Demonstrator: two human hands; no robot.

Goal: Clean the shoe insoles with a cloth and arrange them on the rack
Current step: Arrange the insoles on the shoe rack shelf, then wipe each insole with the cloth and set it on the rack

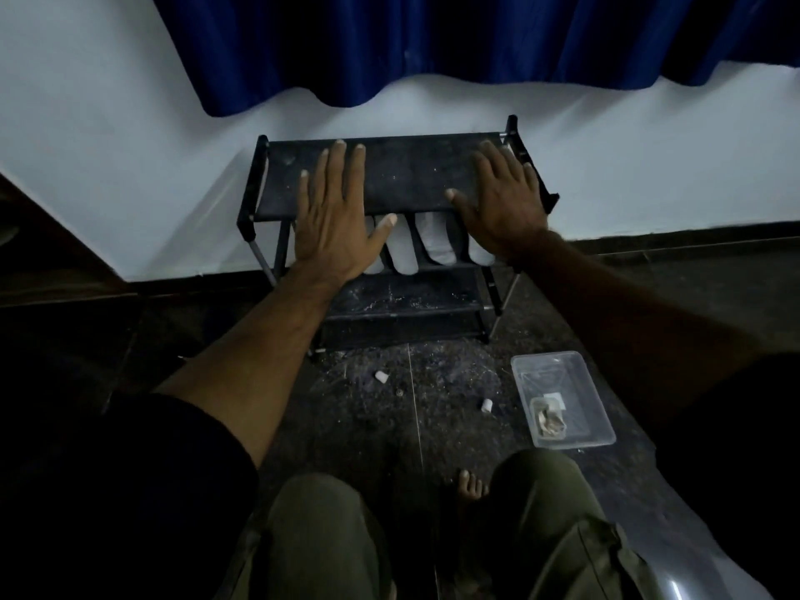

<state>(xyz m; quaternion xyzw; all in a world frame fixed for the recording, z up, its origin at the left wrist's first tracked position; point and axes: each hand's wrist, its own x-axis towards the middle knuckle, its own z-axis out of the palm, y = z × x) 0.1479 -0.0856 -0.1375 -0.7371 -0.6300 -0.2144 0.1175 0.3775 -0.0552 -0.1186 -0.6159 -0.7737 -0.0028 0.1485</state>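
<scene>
Both hands, left hand (pixel 335 227) and right hand (pixel 502 205), hover flat, holding nothing; insoles (pixel 437 240) at 12 o'clock on the rack (pixel 389 175) look light, bendable; pinch an edge.

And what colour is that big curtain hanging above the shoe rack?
The curtain is dark blue; the head view shows it.

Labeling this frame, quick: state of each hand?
Left hand: open, fingers spread, holding nothing.
Right hand: open, fingers spread, holding nothing.
</scene>
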